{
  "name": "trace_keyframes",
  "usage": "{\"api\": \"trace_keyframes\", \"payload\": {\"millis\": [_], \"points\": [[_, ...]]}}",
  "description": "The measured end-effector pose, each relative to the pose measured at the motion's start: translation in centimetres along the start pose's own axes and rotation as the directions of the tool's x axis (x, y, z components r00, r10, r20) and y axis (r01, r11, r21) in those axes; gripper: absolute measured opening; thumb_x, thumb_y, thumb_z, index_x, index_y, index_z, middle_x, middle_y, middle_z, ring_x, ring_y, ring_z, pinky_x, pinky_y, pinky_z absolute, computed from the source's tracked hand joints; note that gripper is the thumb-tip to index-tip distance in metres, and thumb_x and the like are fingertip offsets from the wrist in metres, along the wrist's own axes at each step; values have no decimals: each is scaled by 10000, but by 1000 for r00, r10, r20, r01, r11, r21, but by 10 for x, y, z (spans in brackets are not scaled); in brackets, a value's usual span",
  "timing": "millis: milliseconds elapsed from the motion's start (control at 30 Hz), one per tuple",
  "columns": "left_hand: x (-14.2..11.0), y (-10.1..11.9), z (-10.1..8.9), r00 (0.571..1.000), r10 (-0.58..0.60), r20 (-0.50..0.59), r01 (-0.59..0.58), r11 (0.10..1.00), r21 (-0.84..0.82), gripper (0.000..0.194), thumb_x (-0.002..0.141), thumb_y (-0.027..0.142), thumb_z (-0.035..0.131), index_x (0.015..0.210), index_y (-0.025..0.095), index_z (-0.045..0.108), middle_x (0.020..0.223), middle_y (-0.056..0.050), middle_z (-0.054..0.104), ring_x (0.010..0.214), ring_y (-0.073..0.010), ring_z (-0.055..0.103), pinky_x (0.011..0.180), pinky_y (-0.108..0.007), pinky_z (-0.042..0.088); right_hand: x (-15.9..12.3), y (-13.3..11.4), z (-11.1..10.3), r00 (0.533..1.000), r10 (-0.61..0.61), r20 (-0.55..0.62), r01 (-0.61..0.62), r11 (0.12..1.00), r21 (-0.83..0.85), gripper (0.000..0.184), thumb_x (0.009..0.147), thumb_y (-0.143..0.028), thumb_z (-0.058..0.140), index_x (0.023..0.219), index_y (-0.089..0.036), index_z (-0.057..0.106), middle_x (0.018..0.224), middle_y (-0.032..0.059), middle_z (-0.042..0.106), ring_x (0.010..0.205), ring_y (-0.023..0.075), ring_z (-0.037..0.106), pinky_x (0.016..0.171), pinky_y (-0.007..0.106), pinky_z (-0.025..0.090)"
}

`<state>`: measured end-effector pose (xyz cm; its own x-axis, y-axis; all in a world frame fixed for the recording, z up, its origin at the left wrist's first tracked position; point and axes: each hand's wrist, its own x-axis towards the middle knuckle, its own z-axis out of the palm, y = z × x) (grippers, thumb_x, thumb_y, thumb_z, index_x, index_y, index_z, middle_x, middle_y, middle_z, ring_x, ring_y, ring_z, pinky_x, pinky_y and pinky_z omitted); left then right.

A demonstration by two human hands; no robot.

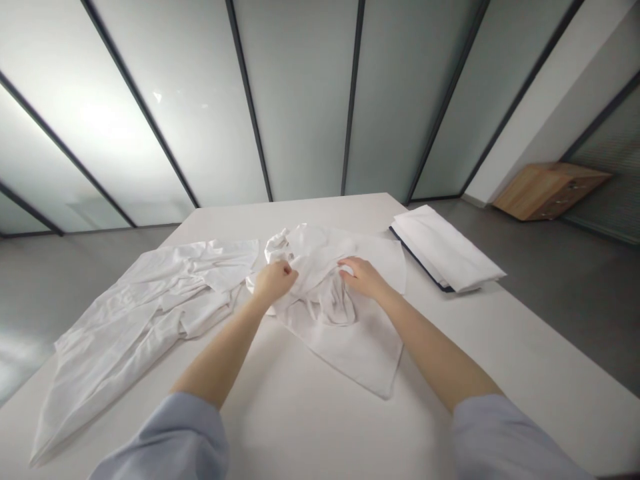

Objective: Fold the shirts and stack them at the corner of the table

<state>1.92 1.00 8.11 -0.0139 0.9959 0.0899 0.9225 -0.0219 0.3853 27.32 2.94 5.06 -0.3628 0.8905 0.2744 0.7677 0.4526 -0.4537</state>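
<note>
Farthest left of the left hand, grey floor (30, 287) is showing beyond the edge of the white table (310, 413). On the table, a wrinkled white cloth (145, 313) is spreading out to the left of the left hand, its far end lying near that hand and a long corner reaching back toward the wearer. Nearer the wearer than the left hand, a pale blue-grey sleeve (170, 440) is ending on the forearm. The left hand (275, 279) is closing in a loose fist, gripping the left part of a crumpled white cloth (315, 267). That cloth is lying between and under both hands, bunching up in the middle, while one flat corner is pointing toward the wearer from below the right hand. Beyond both hands, frosted panels (300, 100) are standing behind the table. The right hand (363, 277) is curving over the bunched part, thumb and forefinger parting slightly at a fold; I cannot tell whether they are pinching it. To the right of the right hand, a folded white cloth (445, 247) is resting on a dark blue layer (420, 260). Farther right, well apart from that hand, a wooden cabinet (550, 190) is standing on the floor.
</note>
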Motion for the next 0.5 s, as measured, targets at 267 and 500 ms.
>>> {"api": "trace_keyframes", "payload": {"millis": [267,500], "points": [[-27,19,45,971,126,204,-183,939,291,432,935,429,395,1091,141,676,1168,-175,680,1162,-336,590,954,-507,459,-7,42,5,920,387,63,-325,841,-432,425,946,-421,430,1237,-192,639,1348,144,585,1213,302,532,939,420,438],[42,-30,47,971,151,183,-173,979,111,368,904,202,442,1214,160,637,1400,-188,539,1360,-328,422,1085,-583,308,-10,-8,-11,897,361,254,-191,836,-515,498,947,-509,409,972,-153,756,1056,187,714,986,303,663,796,359,459]]}}
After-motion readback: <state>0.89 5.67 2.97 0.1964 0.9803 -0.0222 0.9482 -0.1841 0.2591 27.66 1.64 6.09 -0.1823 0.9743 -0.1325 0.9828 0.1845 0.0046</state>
